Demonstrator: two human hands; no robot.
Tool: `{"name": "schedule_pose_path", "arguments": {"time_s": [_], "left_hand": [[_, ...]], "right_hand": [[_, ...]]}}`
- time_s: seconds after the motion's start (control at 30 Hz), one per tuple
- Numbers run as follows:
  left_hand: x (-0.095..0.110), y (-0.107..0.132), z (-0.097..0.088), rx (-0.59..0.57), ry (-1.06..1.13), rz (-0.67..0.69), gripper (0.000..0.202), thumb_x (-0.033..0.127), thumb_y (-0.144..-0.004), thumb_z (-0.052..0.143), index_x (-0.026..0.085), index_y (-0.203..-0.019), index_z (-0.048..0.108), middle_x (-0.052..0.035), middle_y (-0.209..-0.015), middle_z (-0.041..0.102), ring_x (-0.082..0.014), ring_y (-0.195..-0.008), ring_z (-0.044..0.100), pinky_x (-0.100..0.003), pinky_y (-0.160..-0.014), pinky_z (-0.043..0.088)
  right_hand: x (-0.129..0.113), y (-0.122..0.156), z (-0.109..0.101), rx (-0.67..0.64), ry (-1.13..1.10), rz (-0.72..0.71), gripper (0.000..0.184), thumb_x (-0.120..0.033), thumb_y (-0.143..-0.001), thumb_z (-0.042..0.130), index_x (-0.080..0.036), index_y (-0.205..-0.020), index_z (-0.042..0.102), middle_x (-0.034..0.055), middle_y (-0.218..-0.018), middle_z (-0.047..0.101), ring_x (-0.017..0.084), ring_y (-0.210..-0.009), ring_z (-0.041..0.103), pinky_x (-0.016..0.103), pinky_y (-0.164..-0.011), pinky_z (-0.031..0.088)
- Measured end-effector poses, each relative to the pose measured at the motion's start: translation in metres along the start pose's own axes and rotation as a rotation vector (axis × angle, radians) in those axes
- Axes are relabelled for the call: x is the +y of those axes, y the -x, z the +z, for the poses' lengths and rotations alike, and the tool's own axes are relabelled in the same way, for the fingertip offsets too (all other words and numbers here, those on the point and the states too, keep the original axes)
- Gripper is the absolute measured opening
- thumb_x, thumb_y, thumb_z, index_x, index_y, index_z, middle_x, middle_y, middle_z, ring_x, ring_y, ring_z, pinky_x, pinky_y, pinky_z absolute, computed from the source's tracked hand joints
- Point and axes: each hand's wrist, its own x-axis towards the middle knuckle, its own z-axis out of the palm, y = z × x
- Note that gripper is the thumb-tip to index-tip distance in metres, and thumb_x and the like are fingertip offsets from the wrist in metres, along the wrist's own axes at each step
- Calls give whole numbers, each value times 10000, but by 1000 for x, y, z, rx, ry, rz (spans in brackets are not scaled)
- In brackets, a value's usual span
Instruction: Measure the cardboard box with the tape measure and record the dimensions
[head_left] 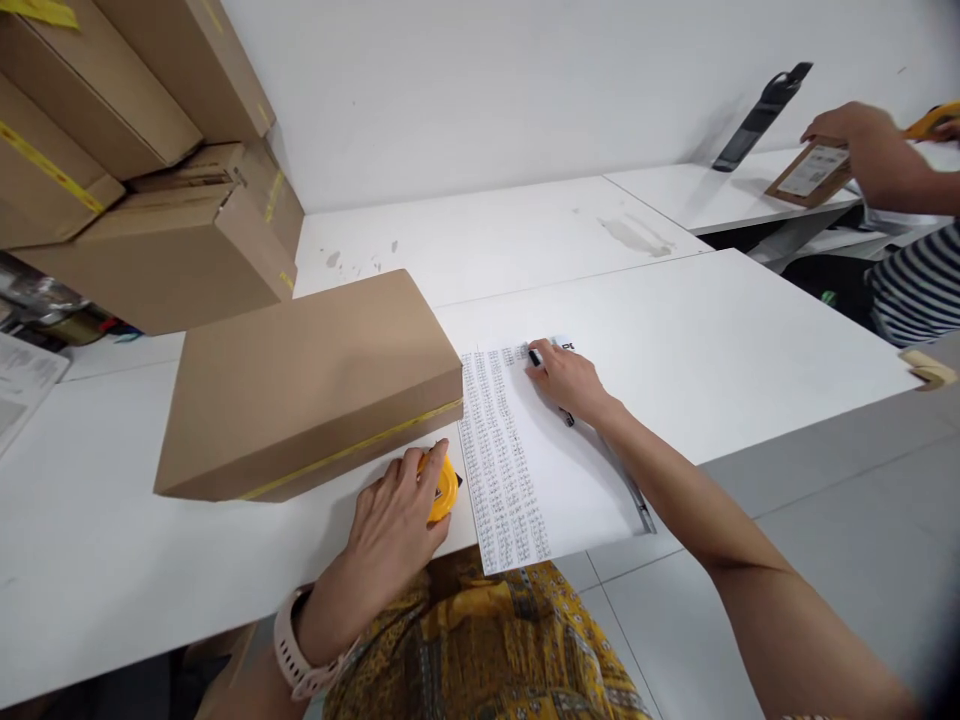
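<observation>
My left hand (397,500), with a pale watch strap at the wrist, has its fingers closed over a yellow tape measure (445,492) at the table's front edge. Just beyond it lies a closed brown cardboard box (315,380) with yellow tape along its side. To the right, a paper sheet (577,490) covered partly in columns of small dark writing overhangs the edge. My right hand (566,378) rests near the sheet's top, its fingers closed around a black pen (568,418). The middle of the pen is hidden by the hand.
Several cardboard boxes (150,250) are stacked at the back left against the white wall. At the far right, another person's hand (862,135) holds a small labelled carton (814,172), near a dark bottle (761,120). The white table (750,340) ends above a tiled floor.
</observation>
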Motion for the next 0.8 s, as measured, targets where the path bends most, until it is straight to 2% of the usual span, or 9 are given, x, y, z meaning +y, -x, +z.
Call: {"name": "schedule_pose_path", "arguments": {"time_s": [0.13,0.23,0.3,0.4,0.47,0.53,0.6,0.7,0.8], "left_hand": [[3,-13,-3,38,-97,86,607,209,-895,612,126,-1470,437,-196,-1300,620,-368,-1210,602,-504,-938,545],[15,-24,5,114,-43,323,698,271,-867,673,128,-1492,398,-243,-1560,427,-407,-1457,381,-566,-1120,412],[31,-35,13,107,-8,493,782,285,-837,722,138,-1517,364,-231,-1650,284,-393,-1542,211,-579,-1200,300],[58,-59,23,32,-57,570,944,348,-756,843,59,-1522,373,-285,-1648,234,-432,-1548,116,-597,-1233,217],[75,-75,25,-30,-91,540,1043,462,-724,872,2,-1520,380,-331,-1624,240,-479,-1530,117,-625,-1226,210],[87,-88,25,-87,-99,492,1113,584,-718,840,-12,-1532,372,-346,-1613,243,-512,-1514,133,-660,-1207,222],[96,-96,23,-130,-116,447,1148,656,-729,792,-1,-1556,344,-347,-1616,222,-533,-1502,139,-687,-1187,237],[105,-99,21,-163,-169,404,1165,682,-749,754,9,-1581,293,-356,-1611,189,-556,-1487,141,-708,-1167,256],[110,-98,19,-171,-189,396,1161,679,-754,751,20,-1585,277,-354,-1605,188,-556,-1483,142,-710,-1164,263]], "right_hand": [[9,-4,-9,-101,-591,-16,352,-265,-901,448,-173,-1178,645,36,-747,648,177,-638,567,367,-662,468],[16,-5,-29,-93,-1123,17,353,-334,-884,552,-172,-1177,664,60,-867,691,177,-752,640,388,-762,528],[16,-5,-37,-67,-1270,12,397,-354,-825,686,-197,-1189,662,65,-956,715,185,-851,669,391,-835,534],[10,-6,-34,-8,-1279,30,371,-410,-770,793,-224,-1062,662,23,-846,703,165,-792,649,361,-807,522],[6,-8,-25,45,-1222,80,340,-545,-828,723,-221,-873,631,-13,-666,616,140,-649,575,334,-720,497],[3,-11,-15,76,-1162,146,446,-651,-887,594,-222,-766,590,-35,-552,511,131,-559,497,319,-658,463],[2,-16,-8,48,-1150,177,494,-686,-919,503,-218,-819,629,-19,-569,535,146,-588,523,321,-671,465],[5,-25,-1,-20,-1142,152,517,-679,-929,478,-203,-939,679,51,-803,683,177,-765,611,342,-755,492],[9,-31,8,-24,-1050,129,424,-606,-884,603,-190,-812,644,44,-795,658,158,-724,564,330,-708,465]]}}
